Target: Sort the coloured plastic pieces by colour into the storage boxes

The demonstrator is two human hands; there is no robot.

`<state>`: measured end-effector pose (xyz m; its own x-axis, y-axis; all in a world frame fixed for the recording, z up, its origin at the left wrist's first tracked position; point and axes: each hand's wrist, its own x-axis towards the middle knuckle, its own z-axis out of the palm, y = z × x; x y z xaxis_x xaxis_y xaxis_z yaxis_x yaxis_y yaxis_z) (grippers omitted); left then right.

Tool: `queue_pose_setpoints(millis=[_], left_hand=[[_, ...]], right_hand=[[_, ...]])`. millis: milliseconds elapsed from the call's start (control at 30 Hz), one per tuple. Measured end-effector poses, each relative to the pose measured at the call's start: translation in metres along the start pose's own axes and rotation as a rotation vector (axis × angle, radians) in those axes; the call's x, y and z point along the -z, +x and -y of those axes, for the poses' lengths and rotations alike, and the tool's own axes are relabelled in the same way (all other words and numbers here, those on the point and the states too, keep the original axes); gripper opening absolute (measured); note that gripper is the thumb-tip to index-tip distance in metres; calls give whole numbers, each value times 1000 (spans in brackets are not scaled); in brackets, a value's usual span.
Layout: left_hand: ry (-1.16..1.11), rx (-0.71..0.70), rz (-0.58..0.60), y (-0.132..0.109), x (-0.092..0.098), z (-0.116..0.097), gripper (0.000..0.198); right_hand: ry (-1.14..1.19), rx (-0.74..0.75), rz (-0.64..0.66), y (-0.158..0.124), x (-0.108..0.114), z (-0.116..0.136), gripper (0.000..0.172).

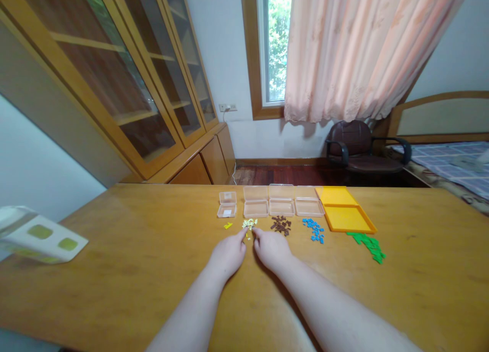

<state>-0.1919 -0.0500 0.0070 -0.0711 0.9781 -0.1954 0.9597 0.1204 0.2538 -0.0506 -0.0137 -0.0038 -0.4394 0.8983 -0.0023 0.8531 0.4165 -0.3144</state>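
My left hand [228,253] and my right hand [272,246] rest over the wooden table, close together. Each index finger stretches to the near edge of a small pile of white and pale-yellow pieces [250,223]. The thumbs sit apart from the index fingers; the other fingers are curled and partly hidden. I see nothing held in either hand. A few yellow pieces [228,225] lie left of the pile. Right of it are brown pieces [280,224], blue pieces [315,230] and green pieces [370,246].
Behind the piles stand opened clear plastic boxes: a small box [226,211] at left and larger ones such as this box [256,209]. An opened yellow box [371,227] is at right. A white carton-like object [46,236] is on the far left. A chair [353,145] stands beyond the table.
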Motion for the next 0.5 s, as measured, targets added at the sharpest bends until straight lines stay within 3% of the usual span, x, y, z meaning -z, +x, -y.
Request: queue_pose_setpoints(millis=[333,500], left_hand=[[67,-34,-1,8,-5,1,49],[22,-36,-19,8,-6,3,49]], right_hand=[[10,-20,10,-1,1,2,30],[12,-52,2,0,0,1,35]])
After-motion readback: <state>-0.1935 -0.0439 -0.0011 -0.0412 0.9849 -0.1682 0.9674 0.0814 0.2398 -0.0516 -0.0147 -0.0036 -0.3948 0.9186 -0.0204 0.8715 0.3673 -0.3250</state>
